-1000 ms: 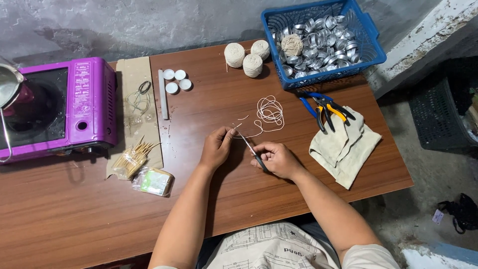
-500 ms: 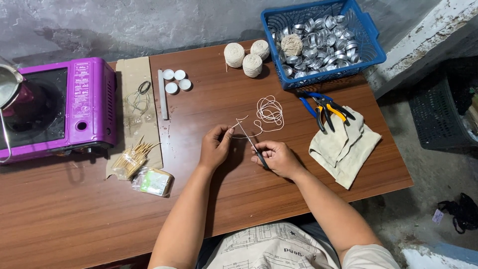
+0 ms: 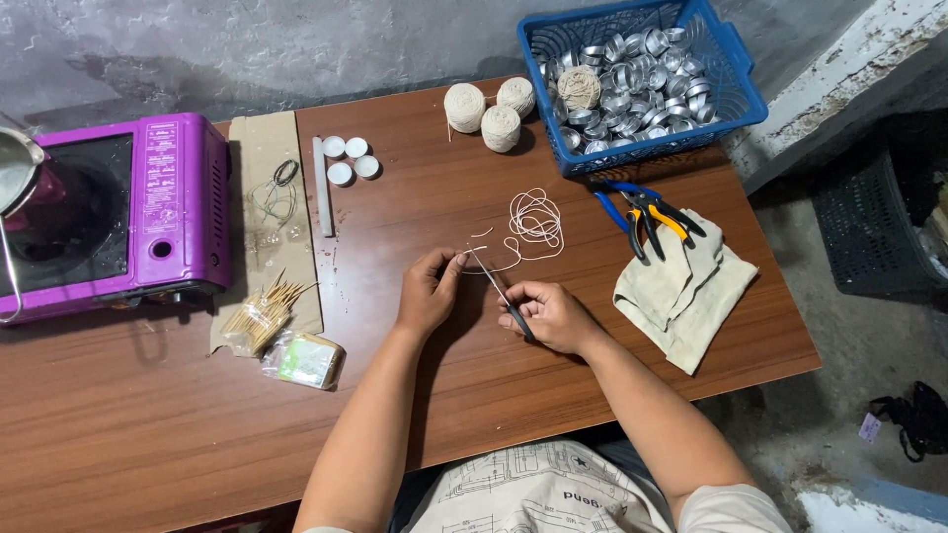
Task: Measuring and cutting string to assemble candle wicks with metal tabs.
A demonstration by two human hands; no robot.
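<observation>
Here, left hand pinching pale cotton string, right hand gripping slim steel scissors.

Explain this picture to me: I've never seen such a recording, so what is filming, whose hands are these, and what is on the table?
A camera worn on the person's head looks down at their own bare hands; there is no machine. The left hand pinches a white string. The right hand holds scissors at the string. On the brown table lie three string balls, a blue basket of small metal cups, pliers on a cloth, and a purple stove.
</observation>
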